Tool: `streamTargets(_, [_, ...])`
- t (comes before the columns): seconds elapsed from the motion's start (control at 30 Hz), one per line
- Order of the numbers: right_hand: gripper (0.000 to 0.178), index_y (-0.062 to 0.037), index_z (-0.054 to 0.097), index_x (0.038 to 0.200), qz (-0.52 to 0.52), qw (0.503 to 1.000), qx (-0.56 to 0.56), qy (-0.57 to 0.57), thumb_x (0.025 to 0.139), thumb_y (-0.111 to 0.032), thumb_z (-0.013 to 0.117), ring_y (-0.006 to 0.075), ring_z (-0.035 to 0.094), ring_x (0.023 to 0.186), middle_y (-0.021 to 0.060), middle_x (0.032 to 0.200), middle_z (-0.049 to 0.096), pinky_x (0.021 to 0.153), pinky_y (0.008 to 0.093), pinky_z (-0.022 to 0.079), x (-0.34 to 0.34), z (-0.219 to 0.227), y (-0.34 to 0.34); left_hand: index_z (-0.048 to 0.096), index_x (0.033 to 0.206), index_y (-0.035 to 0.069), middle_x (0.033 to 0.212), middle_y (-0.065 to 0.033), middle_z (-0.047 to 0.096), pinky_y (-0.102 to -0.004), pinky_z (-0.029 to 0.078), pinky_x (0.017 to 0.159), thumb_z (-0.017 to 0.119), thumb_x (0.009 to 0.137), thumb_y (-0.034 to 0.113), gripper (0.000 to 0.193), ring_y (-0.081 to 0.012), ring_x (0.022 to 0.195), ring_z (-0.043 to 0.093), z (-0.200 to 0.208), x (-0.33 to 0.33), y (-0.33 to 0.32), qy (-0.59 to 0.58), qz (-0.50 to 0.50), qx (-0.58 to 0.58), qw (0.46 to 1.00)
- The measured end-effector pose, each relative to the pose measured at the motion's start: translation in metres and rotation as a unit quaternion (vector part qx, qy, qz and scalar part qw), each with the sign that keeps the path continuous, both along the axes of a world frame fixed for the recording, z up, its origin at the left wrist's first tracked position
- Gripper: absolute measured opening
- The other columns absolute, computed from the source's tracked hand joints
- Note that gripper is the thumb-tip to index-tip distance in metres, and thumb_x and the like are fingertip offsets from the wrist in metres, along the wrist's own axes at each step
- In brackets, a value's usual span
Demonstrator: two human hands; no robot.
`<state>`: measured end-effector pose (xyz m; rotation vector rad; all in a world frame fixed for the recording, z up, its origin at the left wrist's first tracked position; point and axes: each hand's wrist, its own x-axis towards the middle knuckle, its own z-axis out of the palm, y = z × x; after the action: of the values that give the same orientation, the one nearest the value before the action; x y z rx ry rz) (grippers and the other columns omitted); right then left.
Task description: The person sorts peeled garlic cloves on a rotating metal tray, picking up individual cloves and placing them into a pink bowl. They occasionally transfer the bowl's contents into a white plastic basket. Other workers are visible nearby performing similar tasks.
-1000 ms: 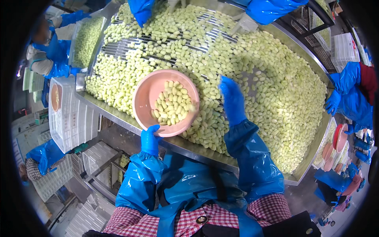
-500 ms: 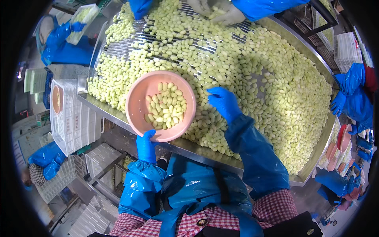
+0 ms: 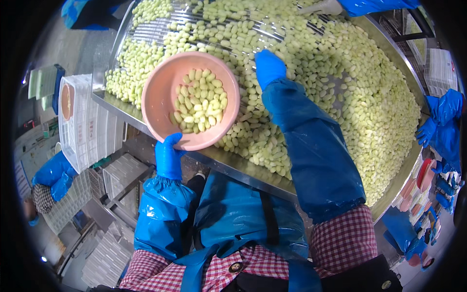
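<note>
My left hand (image 3: 169, 156), in a blue glove, grips the near rim of a pink plastic bowl (image 3: 156, 100), its thumb over the edge. Pale green oval fruits that look like grapes (image 3: 200, 104) lie in a loose heap inside, toward the bowl's right. Beneath and around the bowl spreads a wide metal sorting table (image 3: 248, 179) covered with more such fruits (image 3: 360, 141). Farther up and right of the bowl, my right hand (image 3: 269, 68) reaches over the fruits. Its gloved fingers curl downward, closed, and whatever they may hold is hidden.
Metal slats (image 3: 151, 33) show between the fruits at the far left. A co-worker's pale glove (image 3: 325, 8) reaches in at the top. Stacked white crates (image 3: 97, 134) stand at the left, with a small pink bowl (image 3: 67, 102) on them. Another worker's blue sleeve (image 3: 445, 104) is at the right.
My right hand has moved farther over the table, up and slightly left. The view has shifted, and the bowl sits higher in it, still in my left hand. The co-worker at the far left has moved mostly out of view.
</note>
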<state>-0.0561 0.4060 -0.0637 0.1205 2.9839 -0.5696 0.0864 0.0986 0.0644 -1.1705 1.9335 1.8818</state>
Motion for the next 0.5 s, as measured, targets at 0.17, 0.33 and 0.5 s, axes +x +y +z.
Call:
streamTargets(0.17, [0.024,-0.0033,0.067,0.114,-0.169,0.847,-0.494,-0.097,0.091,-0.01,0.064,0.0214,0.066,0.095,0.0127,0.114,0.068,0.084,0.0347,0.053,0.018,0.063,-0.008,0.06,0.115,0.0,0.097,-0.0121,0.065,-0.0316,0.054,0.061,0.068,0.078,0.014,0.04,-0.025,0.084,0.066,-0.001,-0.008,-0.004,-0.002,0.016,-0.004,1.0])
streamTargets(0.33, [0.038,-0.0064,0.055,0.134,-0.025,0.894,-0.436,-0.1,0.096,-0.01,0.058,0.0175,0.062,0.104,0.0138,0.116,0.066,0.089,0.0301,0.051,0.106,0.114,0.001,0.064,0.109,0.002,0.094,-0.0119,0.066,-0.029,0.051,0.06,0.069,0.078,0.016,0.034,-0.0241,0.082,0.067,-0.016,-0.017,-0.01,-0.02,0.011,0.03,0.999])
streamTargets(0.5, [0.044,-0.0248,0.051,0.14,0.226,0.767,-0.178,-0.573,0.098,-0.034,0.05,0.0284,0.061,0.115,0.0144,0.13,0.061,0.1,0.0389,0.046,0.195,0.109,0.032,0.056,0.122,-0.001,0.114,-0.0164,0.064,-0.0398,0.056,0.084,0.066,0.079,0.005,0.044,-0.0305,0.103,0.064,-0.019,-0.031,-0.03,0.01,0.052,0.119,0.992])
